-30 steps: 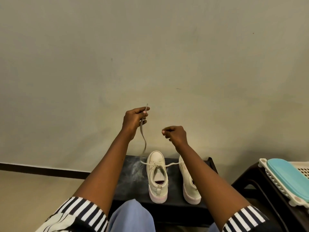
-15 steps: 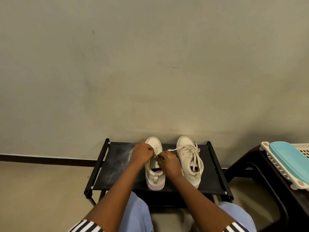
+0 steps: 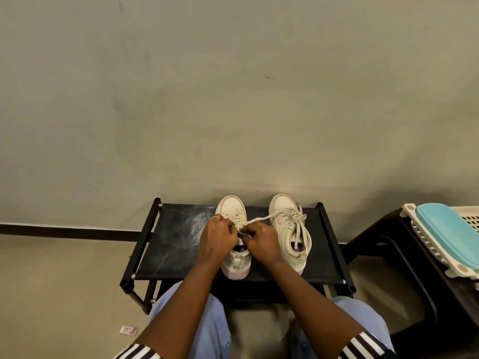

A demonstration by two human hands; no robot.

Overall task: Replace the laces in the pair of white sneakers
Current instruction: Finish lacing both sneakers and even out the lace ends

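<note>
Fingers (image 3: 225, 225) of left hand (image 3: 216, 238) and right hand (image 3: 261, 240) are pinching 1 lace (image 3: 259, 221); beneath them, a dusty black rack (image 3: 168, 242) is standing by the wall (image 3: 233, 99).

A plain grey-green plastered wall (image 3: 233, 86) meets a beige floor (image 3: 51, 281) at a dark skirting stripe (image 3: 64, 230). A low black fabric-topped metal-framed worktop (image 3: 171, 250) stands against the wall, with a dark brown plastic stool (image 3: 375, 242) beside it.

**Both hands on the lace (image 3: 259, 220)**

On the black rack (image 3: 168, 244) I see the left hand (image 3: 216, 238) and right hand (image 3: 261, 240) meeting over the left sneaker (image 3: 231, 207) at the rack's middle, each pinching that lace. The laced right sneaker (image 3: 285, 211) stands toward the rack's right end.
</note>
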